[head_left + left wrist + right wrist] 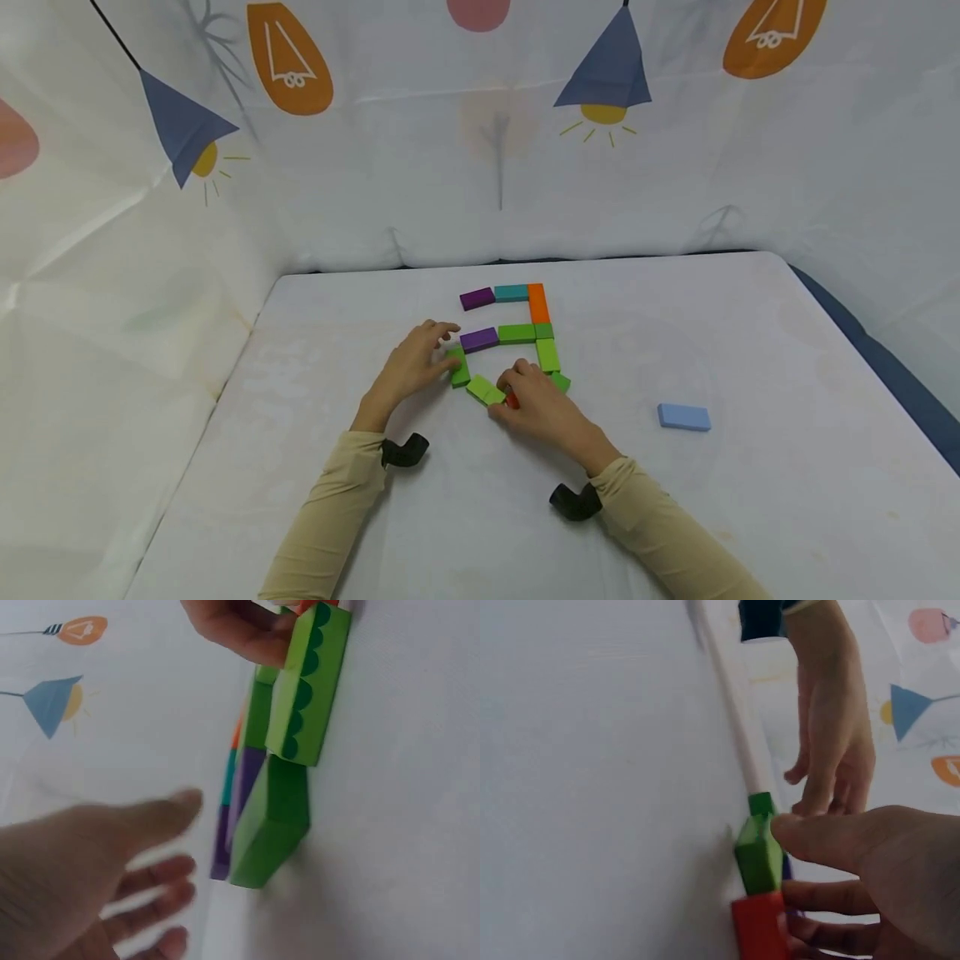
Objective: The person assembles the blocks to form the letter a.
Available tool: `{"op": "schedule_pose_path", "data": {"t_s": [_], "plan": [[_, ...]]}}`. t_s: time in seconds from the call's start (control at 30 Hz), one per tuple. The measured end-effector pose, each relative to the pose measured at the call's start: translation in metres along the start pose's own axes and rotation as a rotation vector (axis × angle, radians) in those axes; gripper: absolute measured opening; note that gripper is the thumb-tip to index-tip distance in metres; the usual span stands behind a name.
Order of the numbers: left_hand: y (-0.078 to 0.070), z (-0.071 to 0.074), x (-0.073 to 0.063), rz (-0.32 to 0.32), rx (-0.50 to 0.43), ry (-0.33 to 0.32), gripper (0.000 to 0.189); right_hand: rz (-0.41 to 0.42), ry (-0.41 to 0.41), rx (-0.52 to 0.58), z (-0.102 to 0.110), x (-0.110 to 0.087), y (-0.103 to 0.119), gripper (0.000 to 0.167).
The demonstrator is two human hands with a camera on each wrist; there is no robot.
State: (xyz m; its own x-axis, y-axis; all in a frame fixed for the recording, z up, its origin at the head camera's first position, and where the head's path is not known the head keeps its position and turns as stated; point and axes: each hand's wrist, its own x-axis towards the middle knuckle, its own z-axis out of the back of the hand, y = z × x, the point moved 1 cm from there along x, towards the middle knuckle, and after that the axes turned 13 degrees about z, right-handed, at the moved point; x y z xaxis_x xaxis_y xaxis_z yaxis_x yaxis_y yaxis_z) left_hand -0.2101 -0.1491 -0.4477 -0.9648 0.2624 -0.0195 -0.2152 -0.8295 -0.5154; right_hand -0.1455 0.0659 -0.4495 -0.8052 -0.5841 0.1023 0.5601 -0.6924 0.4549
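Observation:
Wooden-looking blocks lie in a joined outline on the white table. My right hand (543, 408) pinches a light green block (486, 390) with a dark scalloped edge at the near side, thumb on one side and fingers on the other. A red block (761, 922) adjoins it, partly hidden under this hand in the head view. My left hand (415, 362) holds nothing; its fingers are spread and its thumb is close to a green block (274, 814) at the left end. A purple block (479, 339) lies just beyond that thumb.
Along the outline's far side are a dark purple block (477, 298), a teal block (512, 293) and an orange block (539, 303). Several green blocks run down the middle and right. A light blue block (684, 417) lies apart at right. Printed white cloth hangs behind the table.

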Motion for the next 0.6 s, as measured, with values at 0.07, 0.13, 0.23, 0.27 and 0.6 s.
{"op": "schedule_pose_path", "data": {"t_s": [0.07, 0.13, 0.23, 0.27, 0.6], "plan": [[-0.006, 0.001, -0.001, -0.082, -0.004, 0.020, 0.043, 0.012, -0.002, 0.042, 0.006, 0.000, -0.005, 0.032], [-0.013, 0.001, -0.004, -0.171, -0.005, 0.112, 0.040, 0.023, -0.014, 0.071, 0.016, -0.001, -0.012, 0.029], [-0.022, -0.002, -0.007, -0.260, 0.026, 0.282, 0.039, 0.051, -0.027, 0.097, 0.032, -0.005, -0.024, 0.024], [-0.024, -0.003, -0.007, -0.267, 0.047, 0.322, 0.038, 0.065, -0.019, 0.109, 0.036, -0.006, -0.028, 0.023], [-0.026, -0.015, -0.010, -0.233, 0.195, 0.302, 0.032, 0.168, 0.211, 0.120, 0.039, -0.013, -0.045, 0.031]]}}
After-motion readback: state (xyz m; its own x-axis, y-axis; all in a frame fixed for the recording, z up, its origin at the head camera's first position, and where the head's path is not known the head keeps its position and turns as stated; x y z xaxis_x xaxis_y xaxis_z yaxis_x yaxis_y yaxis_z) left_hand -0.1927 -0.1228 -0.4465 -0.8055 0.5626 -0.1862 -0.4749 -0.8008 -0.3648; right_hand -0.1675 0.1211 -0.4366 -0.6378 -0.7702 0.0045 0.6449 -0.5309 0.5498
